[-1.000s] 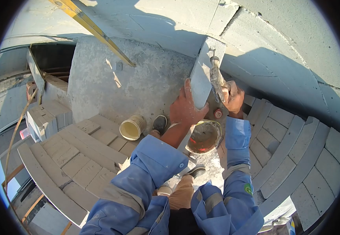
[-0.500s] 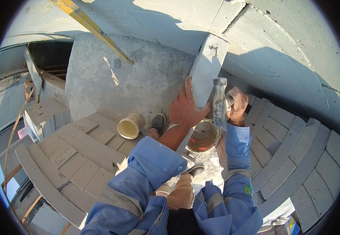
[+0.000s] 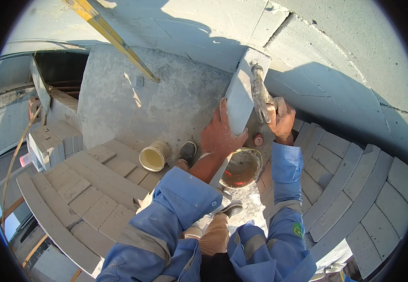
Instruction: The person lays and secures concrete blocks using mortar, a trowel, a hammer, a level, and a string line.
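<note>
A pale grey block (image 3: 240, 101) stands at an angle by the wall. My left hand (image 3: 220, 139) grips its near end, with the fingers along the left side and the thumb at the lower right edge. In my right hand (image 3: 281, 118), fingers wrapped round the handle, is a mortar-stained hammer (image 3: 259, 91). The striking end of its head overlaps the upper face of the block in this view. Below my hands is a bucket (image 3: 241, 170) with greyish, wet-looking contents. A small red round object (image 3: 258, 139) lies between the bucket and the hammer.
A wall of large pale blocks (image 3: 335, 70) runs along the far side. Stacked grey blocks stand at left (image 3: 88, 199) and right (image 3: 338, 188). A cream bucket (image 3: 156, 156) lies tilted by my foot. A yellow level (image 3: 114, 37) leans at upper left.
The hammer has swung away from me, its head now over the block's upper face. My right hand has tilted with it. The small red object has come into view.
</note>
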A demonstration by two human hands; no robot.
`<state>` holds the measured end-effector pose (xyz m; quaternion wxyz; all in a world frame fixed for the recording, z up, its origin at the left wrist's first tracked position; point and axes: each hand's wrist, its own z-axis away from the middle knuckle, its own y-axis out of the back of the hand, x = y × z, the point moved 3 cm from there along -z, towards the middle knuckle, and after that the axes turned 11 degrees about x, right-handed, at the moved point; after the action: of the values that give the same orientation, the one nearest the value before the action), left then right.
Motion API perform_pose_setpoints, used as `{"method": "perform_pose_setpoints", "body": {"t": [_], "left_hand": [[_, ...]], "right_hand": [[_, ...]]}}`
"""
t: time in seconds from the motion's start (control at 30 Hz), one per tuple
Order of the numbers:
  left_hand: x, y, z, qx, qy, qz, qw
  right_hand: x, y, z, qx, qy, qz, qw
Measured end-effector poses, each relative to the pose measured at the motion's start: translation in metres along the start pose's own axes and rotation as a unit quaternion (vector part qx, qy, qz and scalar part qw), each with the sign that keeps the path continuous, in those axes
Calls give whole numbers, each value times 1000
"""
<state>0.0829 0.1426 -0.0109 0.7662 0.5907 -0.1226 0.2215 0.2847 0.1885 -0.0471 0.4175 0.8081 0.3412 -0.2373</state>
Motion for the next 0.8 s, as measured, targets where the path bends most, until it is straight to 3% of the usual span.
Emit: {"method": "perform_pose_setpoints", "body": {"t": [0.17,0.23,0.33,0.4,0.53,0.63,0.67,0.77,0.8], "left_hand": [[-4,-3,0,12,-12,-9,1000],[0,-5,4,20,-18,7,1000],[-3,-2,-2,28,-16,-8,999],[-2,-2,1,23,-14,-12,1000],[1,-1,2,8,0,1,1000],[-2,-1,0,12,0,-18,1000],[-2,0,2,13,-6,-17,1000],[-2,-1,0,10,-3,-9,1000],[-1,-2,1,2,6,-1,1000]], "right_hand": [[-3,9,14,-5,72,-47,996],[11,-6,5,-33,-23,69,997],[-6,2,-3,-26,-4,46,999],[-17,12,6,-3,111,-58,992],[20,-7,4,-35,4,94,995],[-6,3,4,6,24,12,1000],[-14,8,4,4,78,-32,996],[-5,4,5,-11,85,-34,996],[7,-9,3,-17,-9,62,998]]}}
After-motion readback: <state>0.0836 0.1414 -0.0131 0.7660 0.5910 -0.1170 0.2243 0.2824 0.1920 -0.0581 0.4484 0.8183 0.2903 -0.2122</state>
